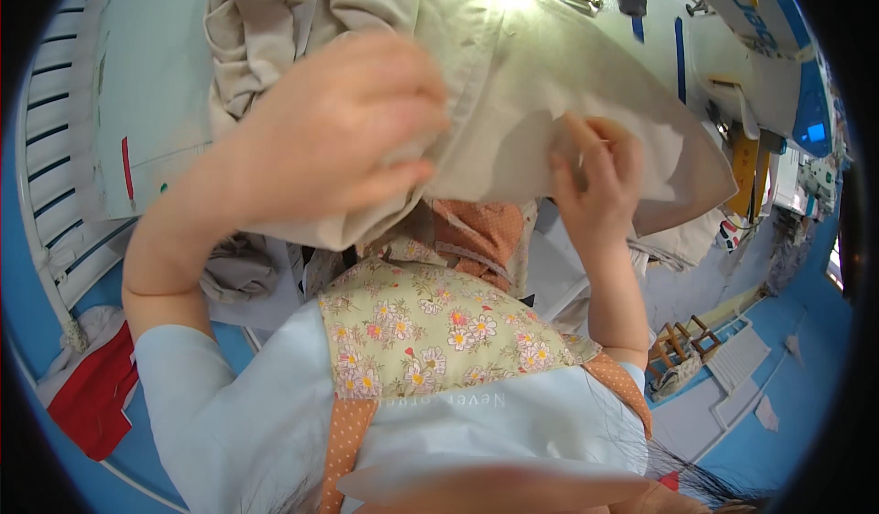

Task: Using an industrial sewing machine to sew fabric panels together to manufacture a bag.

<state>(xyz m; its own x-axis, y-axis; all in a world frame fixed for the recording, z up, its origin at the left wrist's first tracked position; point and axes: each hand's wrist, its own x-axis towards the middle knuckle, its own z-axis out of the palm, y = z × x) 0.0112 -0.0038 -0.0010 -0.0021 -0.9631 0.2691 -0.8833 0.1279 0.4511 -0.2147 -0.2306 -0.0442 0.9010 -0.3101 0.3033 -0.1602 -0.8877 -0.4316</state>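
Your right hand point(602, 171) curls at the beige cloth point(499, 88), your left hand point(352, 125) blurs above it; whether either pinches is unclear. The cloth spreads over the sewing table point(151, 65) before you.

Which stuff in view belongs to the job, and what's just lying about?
In the job:
- beige woven cloth, spread under both hands
- left hand, blurred
- right hand
- white-and-blue sewing machine, likely, beside the cloth

Apparently lying about:
- flat red fabric piece, on the left
- small crumpled white scrap, on the blue floor
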